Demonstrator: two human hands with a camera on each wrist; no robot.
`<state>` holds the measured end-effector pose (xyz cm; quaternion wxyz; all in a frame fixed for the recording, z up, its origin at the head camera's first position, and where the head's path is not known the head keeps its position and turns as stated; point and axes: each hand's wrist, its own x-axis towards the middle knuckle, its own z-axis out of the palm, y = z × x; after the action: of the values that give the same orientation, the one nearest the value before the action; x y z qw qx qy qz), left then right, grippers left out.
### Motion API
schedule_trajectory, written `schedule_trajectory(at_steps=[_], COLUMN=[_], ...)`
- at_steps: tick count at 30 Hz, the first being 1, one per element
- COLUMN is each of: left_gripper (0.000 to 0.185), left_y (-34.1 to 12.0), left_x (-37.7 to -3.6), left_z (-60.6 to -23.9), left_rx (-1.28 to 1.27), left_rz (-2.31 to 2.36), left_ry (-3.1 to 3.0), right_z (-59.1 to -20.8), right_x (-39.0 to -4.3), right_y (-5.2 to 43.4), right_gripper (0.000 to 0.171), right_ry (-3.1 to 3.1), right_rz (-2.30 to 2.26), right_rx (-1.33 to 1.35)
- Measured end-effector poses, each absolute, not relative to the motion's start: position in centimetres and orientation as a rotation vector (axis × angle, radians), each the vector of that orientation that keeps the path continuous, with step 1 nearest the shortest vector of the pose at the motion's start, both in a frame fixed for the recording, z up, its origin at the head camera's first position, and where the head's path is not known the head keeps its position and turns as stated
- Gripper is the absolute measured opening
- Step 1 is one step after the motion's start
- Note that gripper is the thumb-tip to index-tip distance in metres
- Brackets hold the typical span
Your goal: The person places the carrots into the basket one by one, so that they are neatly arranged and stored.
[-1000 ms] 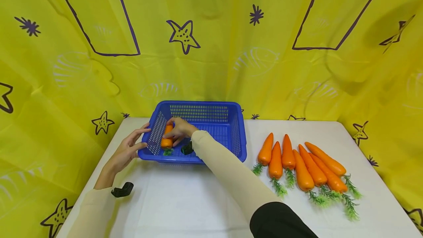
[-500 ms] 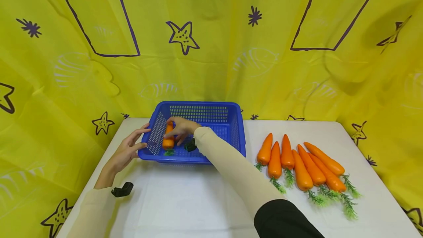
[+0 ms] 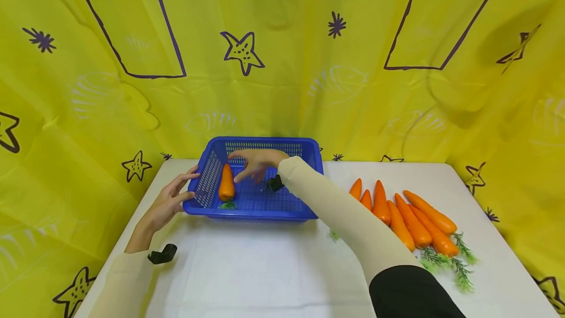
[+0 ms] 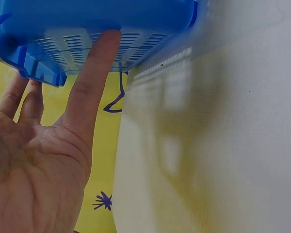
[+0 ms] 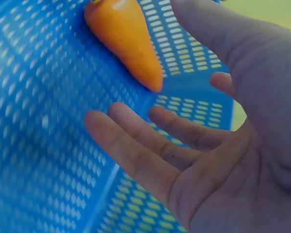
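Note:
Inside the blue plastic basket (image 3: 260, 214), a carrot (image 3: 227, 183) with a green leafy top lies along the left wall, its narrow tip toward the back. My right hand (image 3: 257, 162) hovers over the basket just right of this carrot, fingers spread and holding nothing. The right wrist view shows a gap between the carrot (image 5: 128, 43) and the fingertips. At the basket's left end is my left hand (image 3: 169, 198). In the left wrist view that hand (image 4: 48, 150) has its thumb extended against the basket's outer side, with straight fingers reaching to the rim behind.
Several more carrots (image 3: 415, 225) with green tops lie side by side on the white table (image 3: 238, 269), right of the basket. My right sleeve (image 3: 340, 215) covers part of them. A yellow patterned curtain (image 3: 282, 97) hangs behind and at both sides.
My right hand has let go of the carrot, leaving it along the basket's left wall, and has risen and moved right with its fingers opened. My left hand stays at the basket's left end.

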<state>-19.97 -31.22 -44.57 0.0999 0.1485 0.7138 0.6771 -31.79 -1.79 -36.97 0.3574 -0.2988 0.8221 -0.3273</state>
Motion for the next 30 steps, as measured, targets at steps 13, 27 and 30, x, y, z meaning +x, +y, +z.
schedule_trajectory(at_steps=[13,27,30], left_gripper=[0.049,0.048,0.048], left_y=[-31.2,-30.9,-30.8], left_x=[-20.0,-20.1,-19.9], left_z=[-44.8,-44.8,-44.6], left_rx=[0.433,0.434,0.409], left_rz=[2.018,1.973,1.932], left_ry=[2.098,2.168,2.241], right_z=[-33.2,-32.1,-32.0], right_x=[-30.2,-27.3,-26.7], right_y=[5.4,15.0,17.0], right_gripper=[0.084,0.080,0.079], right_ry=[2.402,2.480,2.501], right_rz=[-0.532,-0.707,-0.729], right_rx=[-1.130,-1.092,-1.055])
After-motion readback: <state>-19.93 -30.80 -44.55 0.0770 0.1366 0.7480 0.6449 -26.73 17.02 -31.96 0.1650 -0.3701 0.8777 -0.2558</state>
